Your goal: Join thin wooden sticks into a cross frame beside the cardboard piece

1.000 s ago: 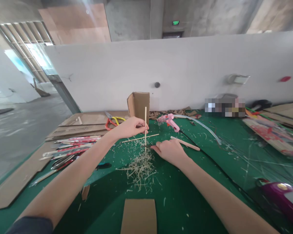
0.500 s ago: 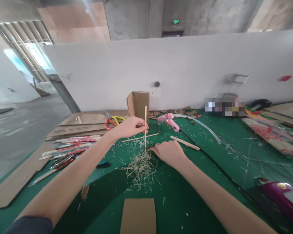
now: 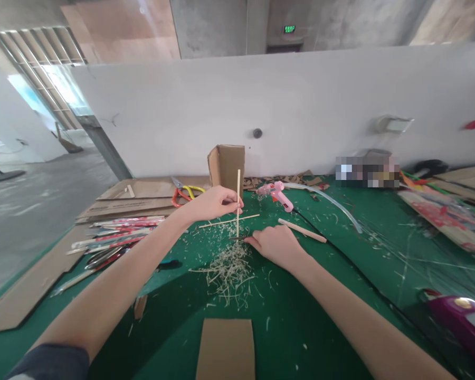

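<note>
My left hand [image 3: 224, 202] is closed in a pinch around a thin wooden stick [image 3: 238, 184], which stands nearly upright. My right hand [image 3: 275, 245] is closed on a small knife [image 3: 238, 238]; only its thin dark blade shows, at the lower part of the stick, and the fingers hide its handle. Below the blade, a heap of curly wood shavings [image 3: 229, 272] lies on the green tabletop [image 3: 301, 327]. Another thin stick [image 3: 214, 225] lies crosswise behind the upright one.
A pink glue gun [image 3: 277, 195] and a pale rod [image 3: 303, 230] lie right of centre. A folded cardboard piece [image 3: 231, 163] stands at the back. Scissors [image 3: 186, 192] and wrapped sticks [image 3: 119, 232] are on the left. A cardboard rectangle [image 3: 225, 348] lies in front.
The whole view has shifted slightly. Both hands keep nearly the same pose, with the stick upright and the blade at its lower part.
</note>
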Demonstrator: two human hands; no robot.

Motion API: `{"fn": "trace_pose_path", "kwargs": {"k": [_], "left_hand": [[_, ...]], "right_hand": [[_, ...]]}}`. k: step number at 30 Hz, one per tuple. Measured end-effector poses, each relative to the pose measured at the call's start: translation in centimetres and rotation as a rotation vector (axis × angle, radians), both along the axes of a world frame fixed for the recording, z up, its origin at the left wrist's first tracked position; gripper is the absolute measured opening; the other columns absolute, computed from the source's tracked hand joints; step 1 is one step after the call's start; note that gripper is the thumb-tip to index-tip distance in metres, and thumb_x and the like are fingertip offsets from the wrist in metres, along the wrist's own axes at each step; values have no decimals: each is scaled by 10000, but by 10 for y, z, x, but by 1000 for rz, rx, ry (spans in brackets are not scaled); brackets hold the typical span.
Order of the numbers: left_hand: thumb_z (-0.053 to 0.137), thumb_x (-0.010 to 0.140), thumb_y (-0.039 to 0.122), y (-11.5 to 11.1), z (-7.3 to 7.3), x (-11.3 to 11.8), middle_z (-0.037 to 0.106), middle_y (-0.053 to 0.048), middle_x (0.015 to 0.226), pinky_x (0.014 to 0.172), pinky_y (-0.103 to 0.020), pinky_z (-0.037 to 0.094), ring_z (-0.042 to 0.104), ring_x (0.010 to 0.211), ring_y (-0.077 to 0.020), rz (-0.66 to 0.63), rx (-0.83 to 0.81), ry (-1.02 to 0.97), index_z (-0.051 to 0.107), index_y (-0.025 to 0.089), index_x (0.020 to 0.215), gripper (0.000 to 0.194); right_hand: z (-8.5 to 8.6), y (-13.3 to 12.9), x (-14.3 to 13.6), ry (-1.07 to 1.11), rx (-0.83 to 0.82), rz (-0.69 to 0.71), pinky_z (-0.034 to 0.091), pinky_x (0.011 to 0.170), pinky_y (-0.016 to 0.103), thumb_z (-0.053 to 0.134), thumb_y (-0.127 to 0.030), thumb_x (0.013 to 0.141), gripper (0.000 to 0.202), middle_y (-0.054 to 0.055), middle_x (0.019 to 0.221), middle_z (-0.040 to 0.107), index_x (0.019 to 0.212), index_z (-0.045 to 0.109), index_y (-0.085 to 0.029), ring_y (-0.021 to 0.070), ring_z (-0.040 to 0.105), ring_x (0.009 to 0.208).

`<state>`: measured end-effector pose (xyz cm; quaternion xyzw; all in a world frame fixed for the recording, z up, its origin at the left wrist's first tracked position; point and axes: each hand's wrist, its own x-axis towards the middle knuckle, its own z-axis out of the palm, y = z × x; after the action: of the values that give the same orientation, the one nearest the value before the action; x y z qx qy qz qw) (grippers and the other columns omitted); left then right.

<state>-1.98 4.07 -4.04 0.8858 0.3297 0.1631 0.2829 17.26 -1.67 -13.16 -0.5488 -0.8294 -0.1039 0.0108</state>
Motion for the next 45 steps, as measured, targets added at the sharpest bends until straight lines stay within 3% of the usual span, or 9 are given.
{"fn": "trace_pose_path", "kwargs": {"k": [6, 14, 21, 27, 35, 45], "left_hand": [[464, 810, 314, -1, 0, -1, 682, -69, 900, 688, -260, 433, 603, 797, -144, -5, -26, -3, 615, 148, 924, 252], [469, 798, 312, 0, 0, 0, 685, -73, 911, 718, -274, 432, 606, 821, -155, -4, -36, -6, 614, 157, 930, 250], [461, 787, 297, 0, 0, -2, 680, -76, 915, 709, -282, 432, 605, 810, -159, -7, -46, -4, 615, 155, 944, 262], [464, 784, 277, 1, -1, -2, 681, -90, 936, 737, -281, 447, 614, 858, -165, -8, -92, -30, 603, 148, 944, 248], [464, 776, 260, 0, -1, -2, 684, -82, 930, 735, -287, 452, 621, 864, -172, 6, -94, -32, 605, 159, 933, 234], [462, 781, 267, 3, -4, -2, 680, -86, 941, 758, -296, 450, 621, 893, -176, -2, -129, -42, 589, 163, 931, 222]], "right_hand": [[8, 5, -1, 77, 118, -140, 369, 616, 269, 122, -515, 910, 610, 77, 688, 659, 834, 637, -197, 194, 620, 656], [1, -1, 1, -9, -28, -41, 366, 589, 249, 191, -527, 902, 570, 76, 663, 646, 834, 639, -182, 187, 620, 661], [6, 1, -1, 72, 101, -154, 372, 594, 271, 122, -495, 917, 585, 77, 707, 663, 874, 625, -199, 207, 625, 660], [0, 0, -2, -12, -18, -65, 384, 606, 280, 183, -532, 901, 568, 79, 691, 661, 854, 645, -205, 213, 629, 678], [10, 3, -5, 48, 85, -148, 383, 611, 289, 129, -502, 915, 603, 95, 716, 662, 866, 637, -180, 200, 625, 662], [10, 3, -2, 15, -58, -49, 407, 621, 280, 176, -524, 905, 582, 70, 717, 654, 834, 650, -194, 191, 623, 689]]}}
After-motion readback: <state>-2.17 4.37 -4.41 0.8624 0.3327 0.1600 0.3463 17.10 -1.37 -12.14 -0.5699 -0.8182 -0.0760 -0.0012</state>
